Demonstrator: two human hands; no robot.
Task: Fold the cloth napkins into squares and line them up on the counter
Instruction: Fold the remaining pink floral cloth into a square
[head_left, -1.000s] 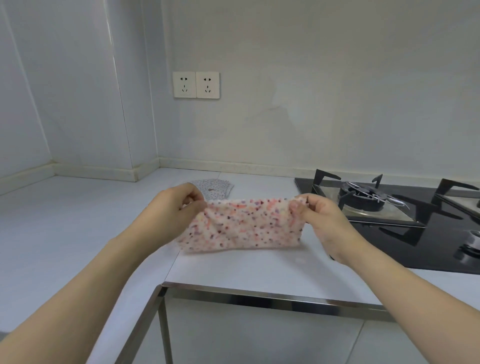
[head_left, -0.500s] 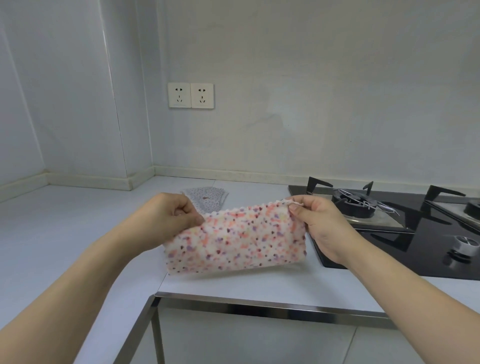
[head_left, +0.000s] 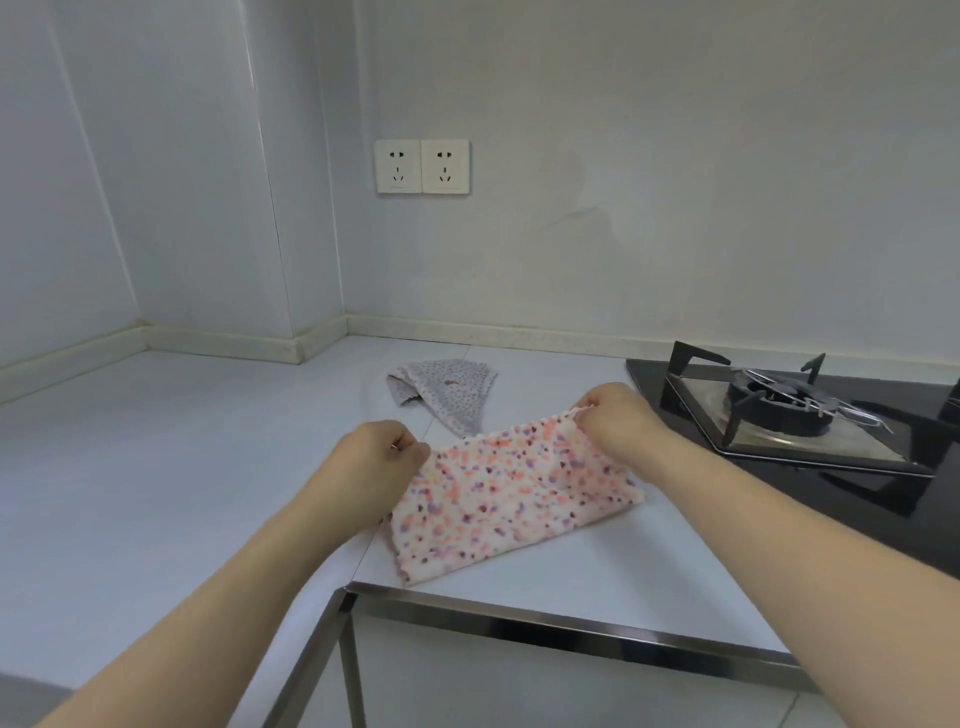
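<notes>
A pink-and-purple speckled napkin (head_left: 506, 493), folded into a long strip, lies mostly on the white counter (head_left: 156, 467) near its front corner. My left hand (head_left: 382, 457) pinches its far left corner and my right hand (head_left: 615, 415) pinches its far right corner, both with curled fingers. Behind it, a grey dotted napkin (head_left: 447, 389) lies crumpled on the counter, touched by neither hand.
A black gas hob (head_left: 810, 415) with a metal burner stand fills the counter to the right, close to my right hand. The counter's steel front edge (head_left: 545, 618) runs just below the napkin. Twin wall sockets (head_left: 422, 166) sit above.
Both hands have lowered the speckled napkin from mid-air so most of it now lies flat on the counter. The view has tilted down.
</notes>
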